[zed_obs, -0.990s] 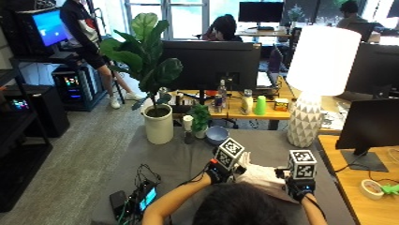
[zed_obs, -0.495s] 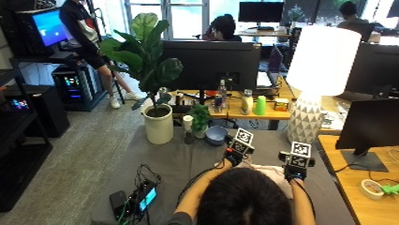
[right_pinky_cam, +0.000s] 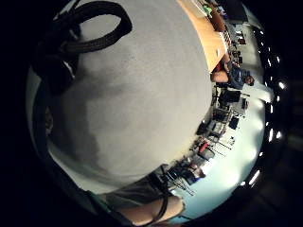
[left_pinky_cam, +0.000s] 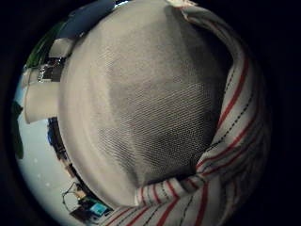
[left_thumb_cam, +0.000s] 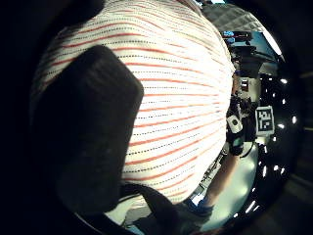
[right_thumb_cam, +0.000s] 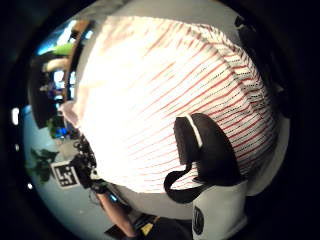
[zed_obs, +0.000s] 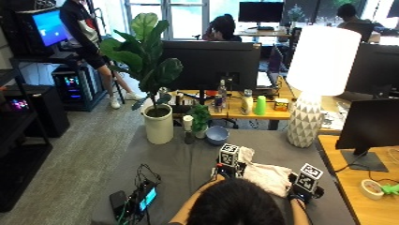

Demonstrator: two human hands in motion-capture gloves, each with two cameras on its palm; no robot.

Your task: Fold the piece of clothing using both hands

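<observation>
both hands, left hand [zed_obs: 225, 169] and right hand [zed_obs: 303, 188], seemingly pinch the striped garment [zed_obs: 267, 174] on the grey table [zed_obs: 181, 161].

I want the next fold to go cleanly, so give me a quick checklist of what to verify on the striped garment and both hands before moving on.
1. Garment lies on the grey table: ok, a pale bundle between the two hands in the outside view.
2. Left hand at the cloth's near-left edge: ok; its palm views are filled with striped cloth and table.
3. Left grip: cannot tell; a dark finger lies across the stripes, curl unclear.
4. Right hand at the cloth's right side: ok.
5. Right grip: cannot tell; its thumb rests on the stripes.
6. Fold edges aligned: cannot tell, the person's head hides part of the cloth.
7. Bowl and lamp stand apart from the cloth: ok.
</observation>
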